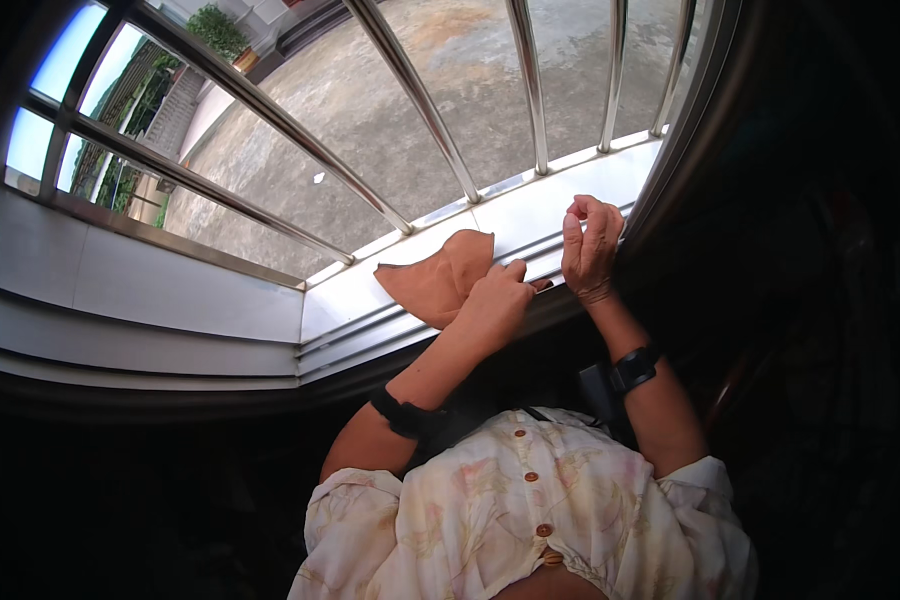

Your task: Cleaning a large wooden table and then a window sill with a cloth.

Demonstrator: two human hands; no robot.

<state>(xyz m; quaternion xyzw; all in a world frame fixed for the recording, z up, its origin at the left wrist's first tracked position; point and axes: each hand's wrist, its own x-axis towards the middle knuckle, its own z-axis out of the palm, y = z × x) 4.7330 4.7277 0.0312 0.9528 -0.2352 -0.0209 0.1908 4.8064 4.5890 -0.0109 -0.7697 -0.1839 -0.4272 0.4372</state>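
Note:
My left hand (499,292) is shut on a piece of orange-brown cloth (439,281). Most of the cloth spreads to the left of the hand, over the white window sill (352,300) and its metal tracks. A small dark fold of it pokes out on the right, past my fingertips. My right hand (594,244) is raised at the right end of the sill, apart from the cloth. Its fingers curl in towards the thumb; whether something thin is pinched between them cannot be made out.
Steel window bars (420,97) rise from the sill's outer edge. Beyond them lies a concrete yard (270,150) with a potted plant (217,34). A dark window frame (690,127) stands right of my right hand. The white side wall (142,277) bounds the left.

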